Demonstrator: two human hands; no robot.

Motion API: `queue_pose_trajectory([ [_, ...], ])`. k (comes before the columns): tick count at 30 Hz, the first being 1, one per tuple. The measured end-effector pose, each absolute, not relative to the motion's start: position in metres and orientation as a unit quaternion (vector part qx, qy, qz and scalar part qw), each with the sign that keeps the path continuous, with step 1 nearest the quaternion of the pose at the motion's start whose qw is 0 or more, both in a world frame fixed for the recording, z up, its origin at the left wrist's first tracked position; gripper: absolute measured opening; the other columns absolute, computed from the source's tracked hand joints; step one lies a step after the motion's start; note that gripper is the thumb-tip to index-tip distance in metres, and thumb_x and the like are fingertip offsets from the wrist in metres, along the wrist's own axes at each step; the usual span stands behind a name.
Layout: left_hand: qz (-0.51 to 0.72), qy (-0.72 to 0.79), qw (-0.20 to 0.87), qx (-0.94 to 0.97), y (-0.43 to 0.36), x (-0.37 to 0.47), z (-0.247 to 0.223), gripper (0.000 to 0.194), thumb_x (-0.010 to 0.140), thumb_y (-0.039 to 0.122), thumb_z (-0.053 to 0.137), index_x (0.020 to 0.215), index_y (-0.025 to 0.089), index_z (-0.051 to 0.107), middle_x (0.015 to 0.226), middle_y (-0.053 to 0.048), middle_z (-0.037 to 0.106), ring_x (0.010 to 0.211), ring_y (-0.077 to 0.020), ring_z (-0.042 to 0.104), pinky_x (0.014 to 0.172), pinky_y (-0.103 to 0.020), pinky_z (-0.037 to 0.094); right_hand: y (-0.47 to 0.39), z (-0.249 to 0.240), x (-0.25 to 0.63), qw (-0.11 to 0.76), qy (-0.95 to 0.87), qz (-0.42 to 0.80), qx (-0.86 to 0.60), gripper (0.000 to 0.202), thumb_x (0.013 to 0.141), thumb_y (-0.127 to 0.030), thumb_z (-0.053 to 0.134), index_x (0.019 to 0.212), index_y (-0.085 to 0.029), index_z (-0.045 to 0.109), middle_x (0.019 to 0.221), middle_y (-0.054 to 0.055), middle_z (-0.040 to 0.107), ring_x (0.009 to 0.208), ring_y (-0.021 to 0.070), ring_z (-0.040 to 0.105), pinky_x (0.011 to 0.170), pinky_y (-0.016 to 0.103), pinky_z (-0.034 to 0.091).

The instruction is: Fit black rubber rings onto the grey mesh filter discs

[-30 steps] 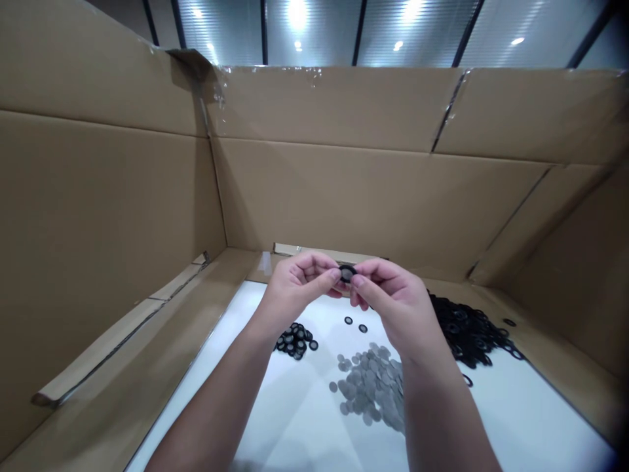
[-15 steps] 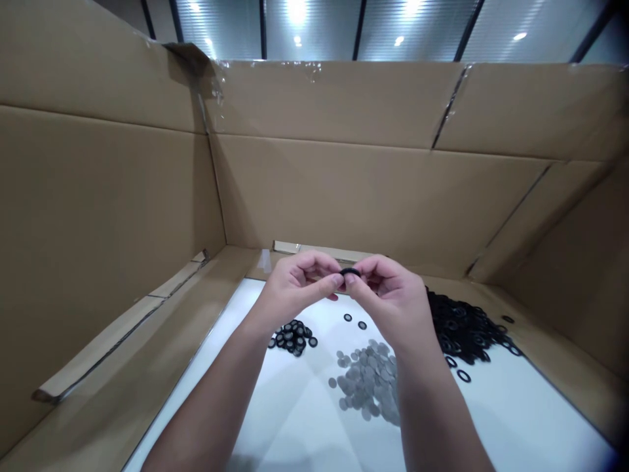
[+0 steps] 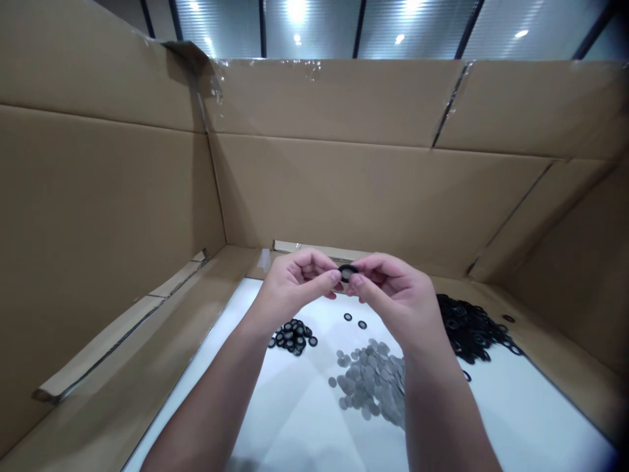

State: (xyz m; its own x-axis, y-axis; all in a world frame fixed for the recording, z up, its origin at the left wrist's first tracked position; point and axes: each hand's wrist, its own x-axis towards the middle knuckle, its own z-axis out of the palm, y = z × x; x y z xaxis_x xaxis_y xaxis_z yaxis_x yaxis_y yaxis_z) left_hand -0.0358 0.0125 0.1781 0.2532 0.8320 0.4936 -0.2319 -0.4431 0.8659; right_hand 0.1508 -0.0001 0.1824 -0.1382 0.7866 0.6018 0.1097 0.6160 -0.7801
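Observation:
A black rubber ring [image 3: 348, 267] with a grey disc showing in its middle is held up above the white table. My left hand [image 3: 303, 278] pinches its left edge between thumb and fingers. From the other side, my right hand [image 3: 390, 288] grips the right edge, thumb at the front. Below and between my forearms lies a pile of loose grey discs [image 3: 371, 380]. Beside my left wrist sits a small heap of black rings with grey centres [image 3: 293, 337]. A big pile of plain black rings [image 3: 469, 328] is partly hidden behind my right forearm.
Tall cardboard walls [image 3: 319, 196] enclose the white table top [image 3: 295, 419] at the left, back and right. Two grey-centred rings [image 3: 362, 324] lie apart behind the disc pile. A folded cardboard strip [image 3: 128, 321] runs along the left side.
The ring has tilted so its face and the grey disc inside now show; before, it was seen nearly edge-on. My right hand has shifted slightly to the right.

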Motion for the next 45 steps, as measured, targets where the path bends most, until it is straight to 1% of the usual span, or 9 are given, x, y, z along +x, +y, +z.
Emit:
queue_pose_trajectory([
  [2, 0.559, 0.237, 0.485, 0.629, 0.014, -0.036, 0.178, 0.021, 0.084, 0.034, 0.075, 0.085, 0.015, 0.066, 0.08, -0.002, 0.068, 0.069, -0.0125, 0.067, 0.066, -0.025, 0.06, 0.0, 0.184, 0.154, 0.556, -0.721, 0.27, -0.313, 0.025, 0.086, -0.029, 0.075, 0.111, -0.025, 0.073, 0.094, 0.005, 0.072, 0.081, 0.0178, 0.068, 0.07, 0.032, 0.058],
  [4, 0.549, 0.236, 0.497, 0.629, 0.015, -0.036, 0.179, 0.021, 0.086, 0.034, 0.073, 0.085, 0.015, 0.064, 0.081, -0.002, 0.065, 0.07, -0.0121, 0.066, 0.065, -0.025, 0.059, 0.0, 0.187, 0.156, 0.538, -0.754, 0.22, -0.305, 0.03, 0.087, -0.025, 0.074, 0.117, -0.027, 0.072, 0.1, 0.004, 0.072, 0.083, 0.0168, 0.069, 0.072, 0.031, 0.058],
  [9, 0.533, 0.223, 0.53, 0.621, 0.017, -0.036, 0.178, 0.019, 0.087, 0.034, 0.071, 0.089, 0.016, 0.065, 0.083, -0.002, 0.064, 0.075, -0.0136, 0.066, 0.064, -0.026, 0.061, 0.001, 0.189, 0.155, 0.534, -0.778, 0.14, -0.301, 0.02, 0.087, -0.023, 0.074, 0.107, -0.027, 0.075, 0.092, 0.002, 0.071, 0.077, 0.0151, 0.067, 0.067, 0.03, 0.057],
  [18, 0.497, 0.215, 0.582, 0.607, 0.021, -0.039, 0.174, 0.015, 0.085, 0.029, 0.073, 0.084, 0.016, 0.065, 0.077, 0.001, 0.059, 0.065, -0.0094, 0.058, 0.055, -0.021, 0.055, 0.006, 0.185, 0.151, 0.521, -0.792, 0.131, -0.291, 0.016, 0.086, -0.028, 0.076, 0.101, -0.025, 0.07, 0.09, 0.002, 0.068, 0.077, 0.0152, 0.067, 0.063, 0.029, 0.057],
  [25, 0.476, 0.224, 0.576, 0.626, 0.022, -0.04, 0.175, 0.016, 0.084, 0.03, 0.072, 0.081, 0.015, 0.066, 0.074, 0.001, 0.058, 0.059, -0.0068, 0.052, 0.053, -0.02, 0.045, 0.007, 0.185, 0.153, 0.481, -0.823, 0.132, -0.271, 0.026, 0.092, -0.021, 0.067, 0.116, -0.03, 0.069, 0.105, 0.003, 0.066, 0.079, 0.0133, 0.066, 0.067, 0.03, 0.057],
  [32, 0.493, 0.224, 0.599, 0.59, 0.024, -0.034, 0.173, 0.024, 0.082, 0.033, 0.075, 0.074, 0.015, 0.061, 0.072, 0.002, 0.057, 0.058, -0.0059, 0.05, 0.053, -0.019, 0.041, 0.008, 0.179, 0.141, 0.504, -0.785, 0.106, -0.344, 0.02, 0.085, -0.023, 0.074, 0.1, -0.025, 0.06, 0.091, 0.0, 0.064, 0.077, 0.0148, 0.064, 0.065, 0.03, 0.055],
  [38, 0.502, 0.234, 0.569, 0.608, 0.024, -0.037, 0.173, 0.023, 0.081, 0.033, 0.075, 0.077, 0.015, 0.063, 0.074, 0.0, 0.059, 0.059, -0.0065, 0.05, 0.054, -0.02, 0.04, 0.008, 0.183, 0.146, 0.479, -0.822, 0.111, -0.289, 0.025, 0.091, -0.023, 0.069, 0.114, -0.028, 0.066, 0.106, 0.004, 0.064, 0.083, 0.0153, 0.065, 0.068, 0.03, 0.056],
  [42, 0.505, 0.235, 0.563, 0.611, 0.023, -0.036, 0.174, 0.023, 0.081, 0.033, 0.075, 0.075, 0.014, 0.063, 0.077, 0.0, 0.059, 0.061, -0.0067, 0.05, 0.055, -0.02, 0.039, 0.009, 0.18, 0.143, 0.499, -0.806, 0.063, -0.312, 0.015, 0.089, -0.022, 0.069, 0.102, -0.026, 0.064, 0.093, 0.002, 0.063, 0.081, 0.016, 0.063, 0.066, 0.03, 0.054],
  [45, 0.507, 0.235, 0.564, 0.608, 0.022, -0.035, 0.175, 0.024, 0.081, 0.033, 0.076, 0.074, 0.015, 0.062, 0.076, 0.0, 0.058, 0.06, -0.0064, 0.049, 0.054, -0.02, 0.039, 0.01, 0.178, 0.14, 0.513, -0.79, 0.05, -0.331, 0.017, 0.085, -0.022, 0.072, 0.096, -0.025, 0.06, 0.09, 0.001, 0.061, 0.078, 0.0156, 0.062, 0.064, 0.029, 0.053],
])
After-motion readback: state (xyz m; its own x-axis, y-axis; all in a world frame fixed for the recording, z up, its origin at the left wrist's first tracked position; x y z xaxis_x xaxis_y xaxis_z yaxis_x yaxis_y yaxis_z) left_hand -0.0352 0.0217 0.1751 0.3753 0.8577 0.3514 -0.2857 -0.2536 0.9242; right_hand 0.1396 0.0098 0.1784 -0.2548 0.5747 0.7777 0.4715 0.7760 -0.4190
